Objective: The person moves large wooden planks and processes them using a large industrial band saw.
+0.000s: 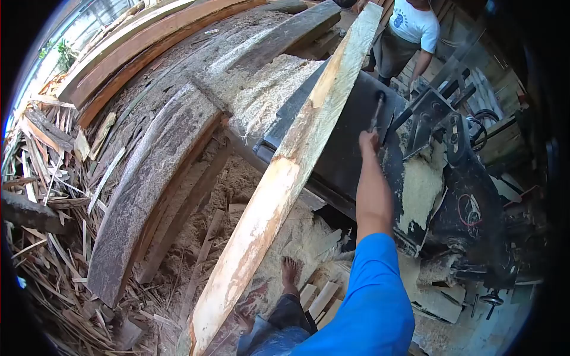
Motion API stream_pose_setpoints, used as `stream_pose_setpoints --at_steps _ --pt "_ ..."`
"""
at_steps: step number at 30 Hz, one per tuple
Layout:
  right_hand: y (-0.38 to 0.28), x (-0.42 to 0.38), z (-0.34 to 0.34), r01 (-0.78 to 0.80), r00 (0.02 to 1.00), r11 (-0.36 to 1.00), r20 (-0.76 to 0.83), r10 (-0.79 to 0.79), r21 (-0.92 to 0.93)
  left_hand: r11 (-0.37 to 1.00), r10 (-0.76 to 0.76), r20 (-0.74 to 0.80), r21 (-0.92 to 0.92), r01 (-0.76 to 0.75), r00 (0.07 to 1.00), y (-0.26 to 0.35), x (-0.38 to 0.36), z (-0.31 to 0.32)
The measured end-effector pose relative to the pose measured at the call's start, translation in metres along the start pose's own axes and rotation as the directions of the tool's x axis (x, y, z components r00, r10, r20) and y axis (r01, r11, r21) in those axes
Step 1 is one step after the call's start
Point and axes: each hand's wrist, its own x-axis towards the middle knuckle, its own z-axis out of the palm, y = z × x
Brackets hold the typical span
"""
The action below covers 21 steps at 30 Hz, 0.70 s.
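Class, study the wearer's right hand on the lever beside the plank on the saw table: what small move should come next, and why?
Probably work the lever: the right hand already grips its lower end, and the long plank lies on the saw table, reaching toward the co-worker at the far end.

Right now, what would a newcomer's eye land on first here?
The long pale plank running diagonally across the dark saw table at centre. Next, the right hand gripping a lever beside the sawdust-caked machine on the right. At the top, another person stands at the plank's far end.
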Motion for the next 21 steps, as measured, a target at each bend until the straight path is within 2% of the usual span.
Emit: stream_pose_setpoints --at_steps 1,3,4,5,6,7,8,9,11,13,14,18,21 --pt "0.001 -0.006 -0.003 0.093 0.995 0.98 -0.01 -0.096 -0.174 1.0 -0.011 0.022 -0.009 0.011 1.0 0.013 0.002 0.007" --pt "0.022 -0.058 -0.01 0.252 0.962 0.96 0.14 -0.234 -0.124 0.999 -0.018 0.058 -0.038 0.02 0.998 0.025 0.005 0.016" --pt "0.038 -0.092 -0.012 0.523 0.846 0.834 -0.015 -0.533 -0.177 0.998 -0.016 0.075 -0.052 0.02 0.997 0.029 0.008 0.02" --pt "0.054 -0.127 -0.015 0.727 0.617 0.631 -0.146 -0.773 -0.27 0.997 -0.009 0.091 -0.074 0.016 0.996 0.031 0.01 0.024" --pt "0.065 -0.167 -0.029 0.651 0.747 0.737 -0.023 -0.665 -0.182 0.996 -0.002 0.11 -0.092 0.013 0.994 0.031 0.012 0.027" --pt "0.066 -0.209 -0.053 0.488 0.868 0.867 0.162 -0.47 -0.103 0.994 0.01 0.131 -0.11 0.004 0.991 0.029 0.015 0.029" --pt "0.071 -0.244 -0.069 0.36 0.917 0.92 0.242 -0.317 -0.158 0.991 0.025 0.149 -0.132 -0.006 0.989 0.029 0.02 0.031" --pt "0.093 -0.277 -0.073 0.45 0.889 0.888 0.139 -0.436 -0.093 0.988 0.043 0.168 -0.155 -0.017 0.985 0.026 0.025 0.033" --pt "0.119 -0.336 -0.09 0.441 0.895 0.894 0.117 -0.431 -0.078 0.977 0.078 0.209 -0.21 -0.034 0.975 0.013 0.038 0.034" --pt "0.132 -0.39 -0.111 0.34 0.926 0.933 0.215 -0.31 -0.118 0.964 0.11 0.248 -0.263 -0.043 0.962 -0.01 0.053 0.029" --pt "0.141 -0.407 -0.114 0.333 0.93 0.934 0.209 -0.303 -0.128 0.956 0.123 0.264 -0.289 -0.043 0.957 -0.023 0.062 0.026" --pt "0.162 -0.451 -0.116 0.341 0.934 0.922 0.18 -0.309 -0.185 0.93 0.134 0.332 -0.368 -0.002 0.934 -0.082 0.092 0.001" --pt "0.166 -0.447 -0.114 0.378 0.925 0.902 0.126 -0.359 -0.207 0.909 0.111 0.364 -0.413 0.053 0.925 -0.108 0.108 -0.008"
